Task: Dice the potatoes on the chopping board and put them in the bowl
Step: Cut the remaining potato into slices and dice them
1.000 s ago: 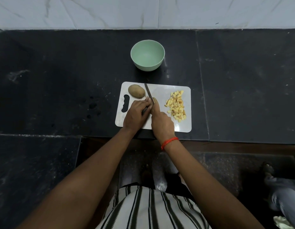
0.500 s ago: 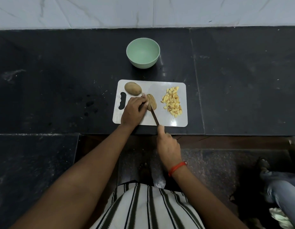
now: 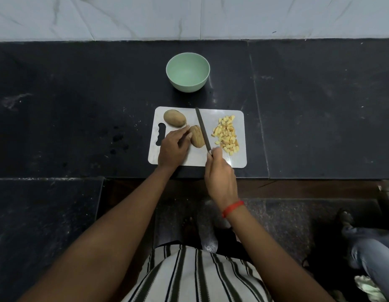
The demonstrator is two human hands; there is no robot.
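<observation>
The right hand (image 3: pixel 220 177), with a red band (image 3: pixel 232 208) at the wrist, is clenching the handle of a knife (image 3: pixel 203 131), fingers wrapped fully round it. The blade is pointing away toward the far edge of the chopping board (image 3: pixel 240 158) and is lying just along the right side of a sliced potato (image 3: pixel 197 136). The left hand (image 3: pixel 173 149) is holding that potato from its left side, fingers bent, with forefinger and thumb tips touching the skin. A whole potato (image 3: pixel 174 118) is sitting at the far left of the board, just beyond the left hand. A pile of diced pieces (image 3: pixel 226 137) is lying on the right part of the board, right of the blade. A pale green bowl (image 3: pixel 187 86) is standing on the dark counter (image 3: pixel 80 105) beyond the board's far edge.
</observation>
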